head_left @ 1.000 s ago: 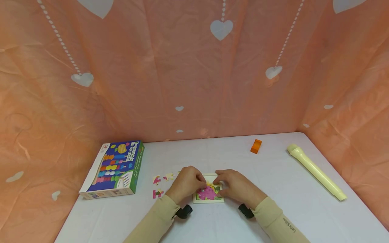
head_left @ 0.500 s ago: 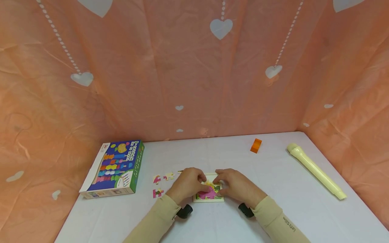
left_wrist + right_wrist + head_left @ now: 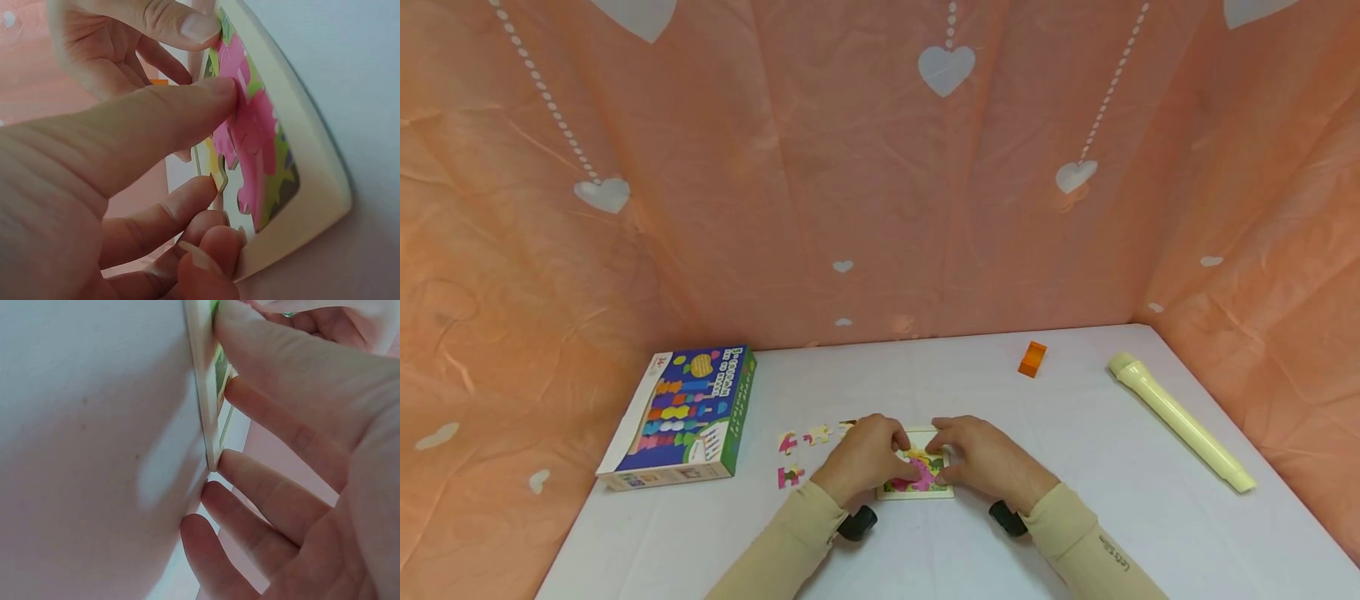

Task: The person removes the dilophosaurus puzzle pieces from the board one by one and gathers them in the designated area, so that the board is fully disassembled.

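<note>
A small jigsaw puzzle tray (image 3: 916, 496) with a pale rim lies flat on the table between both hands. Pink, green and yellow pieces fill part of it. My left hand (image 3: 865, 454) is over its left side. In the left wrist view, the thumb presses on a pink puzzle piece (image 3: 256, 122), and the index fingertip is at the edge of a gap showing the pale base. My right hand (image 3: 988, 457) rests relaxed on the tray's right side, its thumb on the rim (image 3: 201, 375) and fingertips on the tray and along its edge.
Several loose puzzle pieces (image 3: 790, 477) lie left of the tray, one partly behind my left hand. A blue and green toy box (image 3: 700, 417) stands at the left. An orange block (image 3: 1032, 359) and a pale yellow tube (image 3: 1180, 423) lie to the right.
My left fingers have spread from a closer grip, and the thumb has come down onto the pink pieces, shifting slightly. My right hand has stayed in place.
</note>
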Demonstrator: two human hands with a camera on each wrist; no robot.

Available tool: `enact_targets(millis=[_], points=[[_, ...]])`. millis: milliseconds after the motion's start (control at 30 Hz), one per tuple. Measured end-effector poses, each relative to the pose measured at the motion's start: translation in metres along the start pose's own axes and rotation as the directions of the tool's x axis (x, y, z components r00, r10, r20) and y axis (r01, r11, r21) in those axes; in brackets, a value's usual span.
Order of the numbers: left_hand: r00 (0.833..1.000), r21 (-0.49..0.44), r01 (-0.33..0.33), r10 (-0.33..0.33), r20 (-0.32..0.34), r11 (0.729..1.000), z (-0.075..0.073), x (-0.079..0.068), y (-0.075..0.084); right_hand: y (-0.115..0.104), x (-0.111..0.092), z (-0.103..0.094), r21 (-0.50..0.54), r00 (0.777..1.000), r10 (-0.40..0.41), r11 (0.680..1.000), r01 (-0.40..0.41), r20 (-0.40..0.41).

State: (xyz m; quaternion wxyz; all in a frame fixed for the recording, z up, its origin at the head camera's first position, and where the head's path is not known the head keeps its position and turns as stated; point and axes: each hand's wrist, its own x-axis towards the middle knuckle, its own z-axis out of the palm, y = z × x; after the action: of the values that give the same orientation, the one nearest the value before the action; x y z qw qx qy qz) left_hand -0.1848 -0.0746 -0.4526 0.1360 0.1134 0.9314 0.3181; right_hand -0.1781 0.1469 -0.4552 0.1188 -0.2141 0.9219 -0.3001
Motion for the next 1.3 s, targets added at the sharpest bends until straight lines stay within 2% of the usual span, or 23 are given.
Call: enact_targets(millis=[500,1300], points=[[1.000,0.021,0.001,0.000,-0.006,1.000,0.0047,0.0013,0.0009,0.0007,0.0005,0.0005,0.009,1.000,0.002,1.000,-0.002,-0.002],[1.000,0.038,0.011,-0.010,-0.007,0.999,0.0036,-0.0006,0.0032,0.0000,0.0009,-0.0005,0.004,1.000,-0.020,1.000,0.020,-0.012]])
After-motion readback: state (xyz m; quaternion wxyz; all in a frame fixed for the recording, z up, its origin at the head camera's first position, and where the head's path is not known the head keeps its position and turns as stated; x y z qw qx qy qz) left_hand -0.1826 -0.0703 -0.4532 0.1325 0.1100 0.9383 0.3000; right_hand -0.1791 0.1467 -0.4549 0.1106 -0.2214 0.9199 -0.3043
